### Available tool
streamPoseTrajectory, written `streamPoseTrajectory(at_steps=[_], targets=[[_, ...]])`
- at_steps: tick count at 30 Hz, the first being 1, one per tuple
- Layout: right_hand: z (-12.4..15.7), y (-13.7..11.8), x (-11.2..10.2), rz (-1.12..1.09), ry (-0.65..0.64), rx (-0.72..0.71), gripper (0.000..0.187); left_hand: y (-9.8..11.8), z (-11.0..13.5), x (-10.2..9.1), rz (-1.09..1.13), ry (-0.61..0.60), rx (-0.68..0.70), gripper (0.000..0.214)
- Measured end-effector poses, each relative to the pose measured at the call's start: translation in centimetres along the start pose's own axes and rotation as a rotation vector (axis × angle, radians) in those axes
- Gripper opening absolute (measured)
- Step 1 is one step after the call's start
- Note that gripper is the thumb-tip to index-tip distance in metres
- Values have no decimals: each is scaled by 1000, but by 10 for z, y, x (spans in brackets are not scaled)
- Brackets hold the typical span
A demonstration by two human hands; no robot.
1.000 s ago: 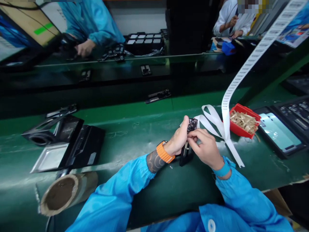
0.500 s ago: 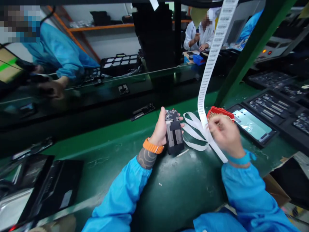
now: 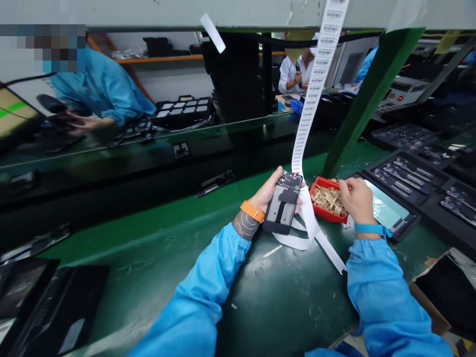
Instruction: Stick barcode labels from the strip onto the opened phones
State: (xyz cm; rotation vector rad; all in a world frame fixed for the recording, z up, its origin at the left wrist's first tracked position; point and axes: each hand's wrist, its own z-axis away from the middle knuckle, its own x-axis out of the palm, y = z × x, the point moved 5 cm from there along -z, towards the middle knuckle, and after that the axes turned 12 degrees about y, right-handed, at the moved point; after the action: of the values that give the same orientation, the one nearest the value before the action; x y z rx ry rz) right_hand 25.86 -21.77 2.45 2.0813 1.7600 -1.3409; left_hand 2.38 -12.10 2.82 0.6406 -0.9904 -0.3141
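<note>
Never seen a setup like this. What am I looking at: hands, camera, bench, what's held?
No robot here: these are a person's bare hands, in blue sleeves. Every picture comes from one camera worn on that person's head, looking forward and down.

The left hand holds a phone-like device with its inner parts exposed. The right hand is at the edge of a red bin of tan strips; whether its fingers pinch anything is too small to tell.

On the green bench, a loose thin strip lies near the device. A white barcode tape hangs from above and trails onto the bench.
</note>
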Motion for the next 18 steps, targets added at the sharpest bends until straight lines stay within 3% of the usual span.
streamPoseTrajectory(at_steps=[2,5,8,9,11,13,15,18], targets=[[-2,4,-5,33,36,-12,34,-1,21,2,19,-54,19,87],[-3,-5,-22,11,172,-16,19,-6,57,3,69,-95,56,91],[14,-48,-51,-167,383,-41,13,-18,89,1,72,-121,70,95],[24,-69,-57,-276,385,-68,14,-22,98,0,72,-129,77,96],[49,-119,-57,-538,135,-224,13,-29,112,-2,92,-135,99,98],[73,-156,-57,-670,-27,-343,14,-34,121,-3,124,-139,111,99],[86,-173,-57,-733,-52,-419,15,-37,125,-3,159,-147,113,99],[90,-174,-57,-763,-22,-511,20,-40,124,-2,189,-161,87,98]])
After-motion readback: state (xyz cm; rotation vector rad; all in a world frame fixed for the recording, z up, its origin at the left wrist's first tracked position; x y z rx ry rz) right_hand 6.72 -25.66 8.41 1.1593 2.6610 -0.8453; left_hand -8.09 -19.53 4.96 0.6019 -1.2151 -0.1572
